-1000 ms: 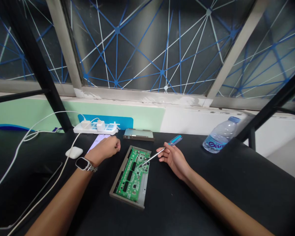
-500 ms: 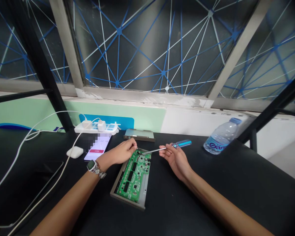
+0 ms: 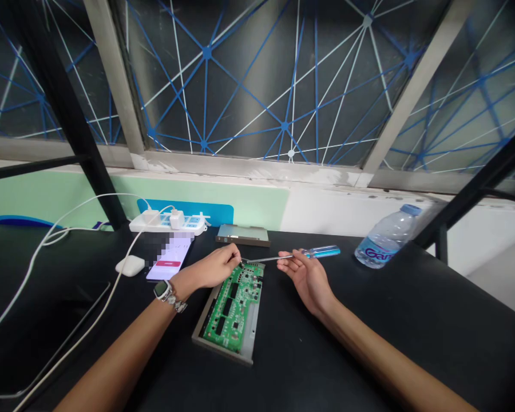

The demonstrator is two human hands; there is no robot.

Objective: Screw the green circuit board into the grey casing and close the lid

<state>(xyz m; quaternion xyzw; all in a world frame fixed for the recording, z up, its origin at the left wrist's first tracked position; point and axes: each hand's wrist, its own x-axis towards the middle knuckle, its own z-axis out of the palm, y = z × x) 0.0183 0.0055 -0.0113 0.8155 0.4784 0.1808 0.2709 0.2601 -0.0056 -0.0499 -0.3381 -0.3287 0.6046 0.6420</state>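
**My Screwdriver on the Green Board**

The green circuit board (image 3: 234,306) sits in a metal tray (image 3: 252,326) on the black table (image 3: 369,343). My right hand (image 3: 306,277) grips a blue screwdriver (image 3: 278,258), tip at the board's corner. My left hand (image 3: 214,266) curls beside the tip; I cannot tell if it holds anything.

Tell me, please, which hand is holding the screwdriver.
The right hand holds the blue-handled screwdriver; the left hand sits at the green circuit board.

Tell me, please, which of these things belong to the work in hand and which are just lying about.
In use: right hand holding blue-handled screwdriver; left hand at green circuit board in grey metal tray.

Lying about: smartphone; white earbud case; power strip; flat metal piece; water bottle.
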